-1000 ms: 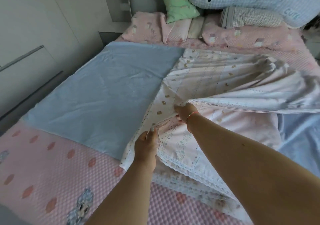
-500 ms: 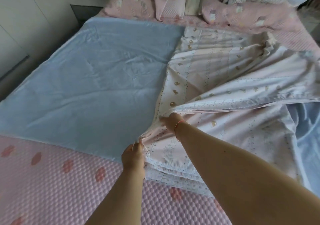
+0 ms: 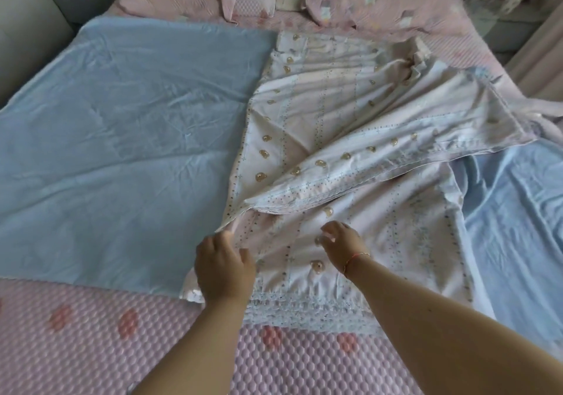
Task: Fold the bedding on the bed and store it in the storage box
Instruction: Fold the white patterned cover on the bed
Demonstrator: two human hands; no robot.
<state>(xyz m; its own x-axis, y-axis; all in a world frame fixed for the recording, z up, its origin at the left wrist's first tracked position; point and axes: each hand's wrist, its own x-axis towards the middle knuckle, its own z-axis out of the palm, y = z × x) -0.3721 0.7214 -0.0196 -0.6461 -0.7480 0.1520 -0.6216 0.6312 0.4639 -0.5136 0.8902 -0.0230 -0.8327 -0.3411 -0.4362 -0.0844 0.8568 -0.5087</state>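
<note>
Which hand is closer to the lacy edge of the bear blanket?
Left. The left hand sits just above the lacy edge; the right hand is farther up the blanket.

Left of the grip, the blanket (image 3: 122, 139) is plain pale blue. The gripped quilt cover (image 3: 350, 139) is pinkish-white with dotted stripes and brown motifs, perhaps bears. Below lies a pink quilted mattress pad (image 3: 91, 349) with red spots.
</note>
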